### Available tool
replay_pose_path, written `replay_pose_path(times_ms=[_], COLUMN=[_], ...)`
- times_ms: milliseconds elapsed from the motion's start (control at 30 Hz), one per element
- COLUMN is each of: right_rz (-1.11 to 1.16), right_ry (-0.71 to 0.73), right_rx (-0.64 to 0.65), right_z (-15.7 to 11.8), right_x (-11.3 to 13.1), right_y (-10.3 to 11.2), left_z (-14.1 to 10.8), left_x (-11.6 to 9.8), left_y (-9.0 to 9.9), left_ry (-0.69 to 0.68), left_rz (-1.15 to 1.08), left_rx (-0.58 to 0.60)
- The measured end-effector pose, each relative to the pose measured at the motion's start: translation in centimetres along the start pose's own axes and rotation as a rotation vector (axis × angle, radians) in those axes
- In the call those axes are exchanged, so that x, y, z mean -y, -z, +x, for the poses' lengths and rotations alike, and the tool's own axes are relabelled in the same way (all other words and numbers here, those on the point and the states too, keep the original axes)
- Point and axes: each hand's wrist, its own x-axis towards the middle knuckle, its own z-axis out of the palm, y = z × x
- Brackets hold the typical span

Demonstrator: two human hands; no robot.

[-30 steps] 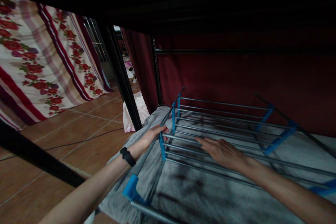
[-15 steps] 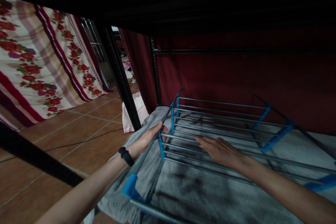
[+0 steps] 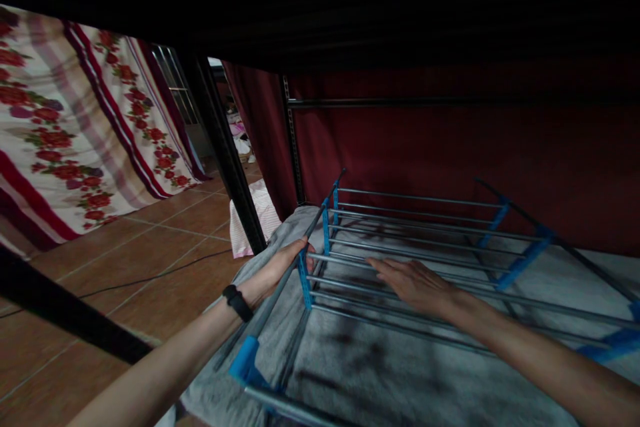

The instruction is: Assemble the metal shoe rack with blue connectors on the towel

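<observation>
A clothes drying rack (image 3: pixel 410 241) of thin grey metal rods, with blue plastic brackets and corner pieces, lies on a grey fleecy blanket (image 3: pixel 380 380). My left hand (image 3: pixel 290 261), a black band on its wrist, is closed around the rack's left side tube beside a blue bracket (image 3: pixel 305 283); its fingertips curl partly behind the tube. Over the middle rods rests my right hand (image 3: pixel 413 285), palm down and fingers stretched out. It seems to touch the rods without wrapping around them. The rack's near right part runs out of view beneath my right forearm.
A black metal post (image 3: pixel 227 153) stands left of the bed, and a dark frame hangs low overhead. Dark red cloth (image 3: pixel 440 153) covers the back. Outside are a floral curtain (image 3: pixel 110 133), brown floor tiles (image 3: pixel 165 233), a thin cable and a striped cloth (image 3: pixel 255 217).
The view has shifted very slightly, so the scene sits a little lower and further left. Both hands keep their places on the rack.
</observation>
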Motion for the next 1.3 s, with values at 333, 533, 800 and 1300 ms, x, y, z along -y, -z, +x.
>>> replay_pose_path(times_ms=[333, 533, 800, 1300], right_rz=[0.002, 0.062, 0.127, 0.085], right_ry=[0.027, -0.002, -0.018, 0.01], right_rx=[-0.02, 0.001, 0.027, 0.016], right_z=[-0.5, -0.2, -0.2, -0.2], right_x=[0.4, 0.8, 0.4, 0.4], right_y=[0.4, 1.2, 1.2, 1.0], left_z=[0.1, 0.3, 0.6, 0.8], left_x=[0.1, 0.0, 0.4, 0.7], left_y=[-0.3, -0.3, -0.3, -0.2], left_ry=[-0.031, -0.002, -0.004, -0.026], left_rz=[-0.03, -0.027, -0.073, -0.116], left_rx=[-0.038, -0.038, -0.039, -0.026])
